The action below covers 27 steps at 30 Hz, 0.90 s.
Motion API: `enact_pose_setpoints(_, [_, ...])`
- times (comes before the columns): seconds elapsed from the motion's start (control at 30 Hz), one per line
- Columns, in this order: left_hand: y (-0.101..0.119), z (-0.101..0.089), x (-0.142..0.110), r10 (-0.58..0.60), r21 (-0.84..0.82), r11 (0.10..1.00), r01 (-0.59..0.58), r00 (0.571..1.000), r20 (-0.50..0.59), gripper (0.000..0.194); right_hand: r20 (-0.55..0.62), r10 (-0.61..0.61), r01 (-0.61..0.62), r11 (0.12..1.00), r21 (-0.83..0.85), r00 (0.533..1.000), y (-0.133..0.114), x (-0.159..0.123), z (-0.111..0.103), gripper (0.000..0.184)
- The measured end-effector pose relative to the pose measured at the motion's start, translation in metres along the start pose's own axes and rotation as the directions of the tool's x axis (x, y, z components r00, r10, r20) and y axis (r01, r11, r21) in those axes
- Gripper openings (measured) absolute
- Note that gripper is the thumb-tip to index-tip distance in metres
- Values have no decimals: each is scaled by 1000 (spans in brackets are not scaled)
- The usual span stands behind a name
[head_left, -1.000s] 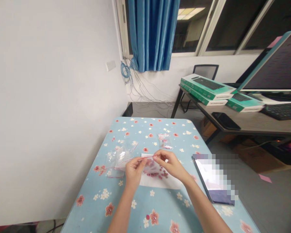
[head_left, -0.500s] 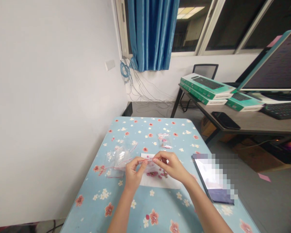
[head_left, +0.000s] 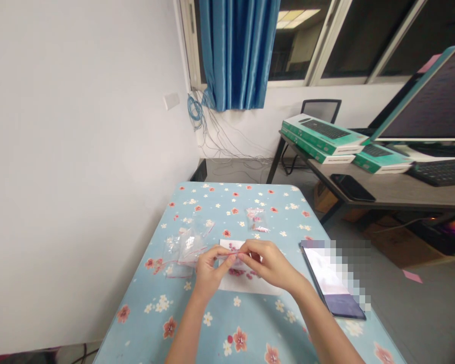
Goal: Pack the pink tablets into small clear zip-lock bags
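My left hand [head_left: 212, 267] and my right hand [head_left: 264, 262] meet over a white sheet of paper [head_left: 250, 288]. Both pinch the red-edged top of a small clear zip bag [head_left: 233, 261], thumbs and forefingers close together. Small pink pieces [head_left: 237, 272] lie on the paper below the bag, partly hidden by my fingers. Left of my left hand is a loose pile of clear zip bags [head_left: 191, 245] with red edges. Beyond my hands, another zip bag [head_left: 257, 220] with pink pieces inside lies flat.
A tablet [head_left: 333, 283] lies along the right side of the flowered table [head_left: 167, 303]. A white wall [head_left: 79, 177] borders the left. At the right, a desk [head_left: 394, 189] bears keyboard boxes [head_left: 322, 134], a phone [head_left: 352, 187] and a monitor [head_left: 432, 101].
My right hand has shifted slightly left and down along the bag's top edge, bringing the fingertips of both hands nearer. More pink pieces show beyond my fingers.
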State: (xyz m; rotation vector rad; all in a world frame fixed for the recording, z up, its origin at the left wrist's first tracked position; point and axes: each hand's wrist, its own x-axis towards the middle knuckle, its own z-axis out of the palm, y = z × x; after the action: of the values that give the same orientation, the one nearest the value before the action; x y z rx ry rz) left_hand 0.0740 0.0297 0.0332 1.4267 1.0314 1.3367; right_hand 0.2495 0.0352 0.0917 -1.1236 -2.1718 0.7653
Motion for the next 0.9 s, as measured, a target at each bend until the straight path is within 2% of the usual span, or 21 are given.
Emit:
enact_pose_setpoints(0.17, [0, -2, 1, -6, 50, 999, 8, 1000, -24, 15, -15, -7, 7, 1000, -23, 1000, 0, 0, 3, 25])
enact_pose_setpoints(0.5, [2, 1, 1, -29, 56, 998, 27, 999, 28, 17, -15, -19, 18, 997, -77, 1000, 1, 0, 4, 27])
enact_pose_setpoints(0.9, [-3, 4, -1, -39, 108, 993, 40, 999, -16, 22, -35, -23, 18, 993, -118, 999, 3, 0, 0, 30])
